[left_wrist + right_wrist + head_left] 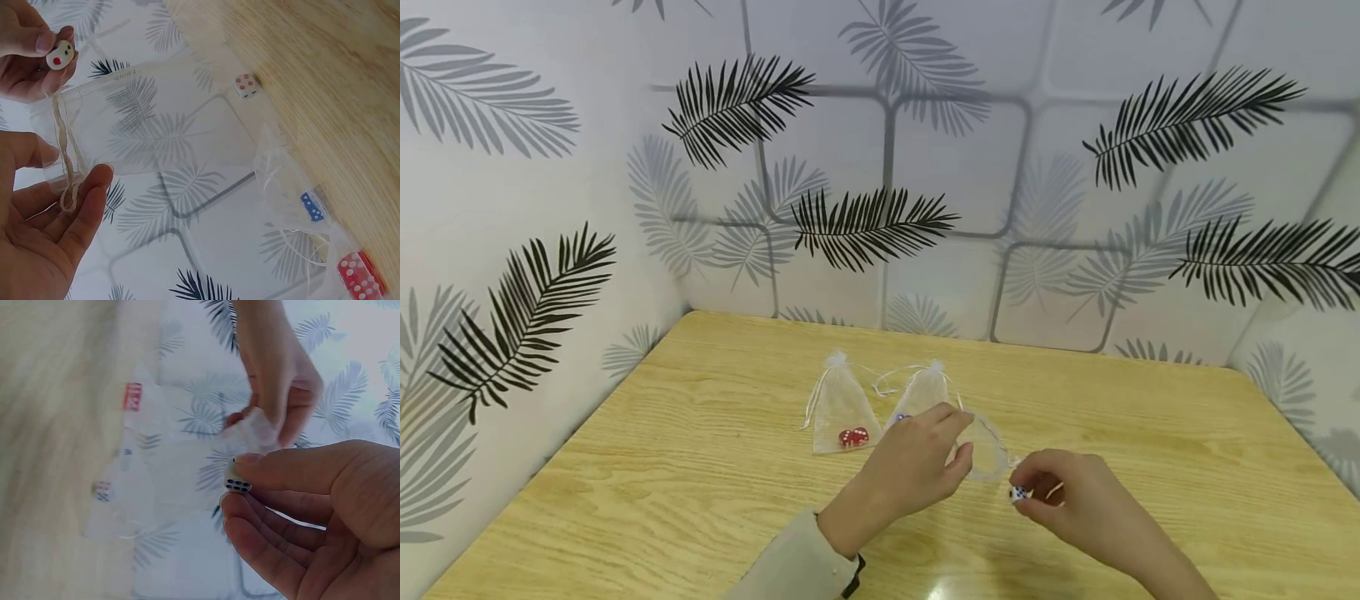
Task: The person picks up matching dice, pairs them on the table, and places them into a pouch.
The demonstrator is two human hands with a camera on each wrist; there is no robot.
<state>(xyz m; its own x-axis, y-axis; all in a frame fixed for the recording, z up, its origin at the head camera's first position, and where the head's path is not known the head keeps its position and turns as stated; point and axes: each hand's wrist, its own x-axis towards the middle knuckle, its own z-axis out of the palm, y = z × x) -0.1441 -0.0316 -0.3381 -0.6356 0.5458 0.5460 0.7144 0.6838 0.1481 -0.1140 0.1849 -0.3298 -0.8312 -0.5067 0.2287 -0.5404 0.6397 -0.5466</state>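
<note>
My left hand [913, 462] pinches the mouth of a sheer white drawstring bag [181, 119], whose cord hangs by the fingers in the left wrist view. Low on that bag a white die [245, 85] with red pips shows at its bottom end. Just right of the bag's mouth, my right hand [1082, 504] holds another white die [237, 481] between thumb and fingertips; black pips face the right wrist camera. That die is apart from the table. In the head view the left hand partly covers the bags behind it.
A drawn-up sheer bag [842, 396] with red dice [853, 437] lies on the wooden table [700, 467] to the left. Beside it is a second bag [928, 385] with blue dice [903, 417]. Leaf-patterned walls [955, 167] stand behind the table.
</note>
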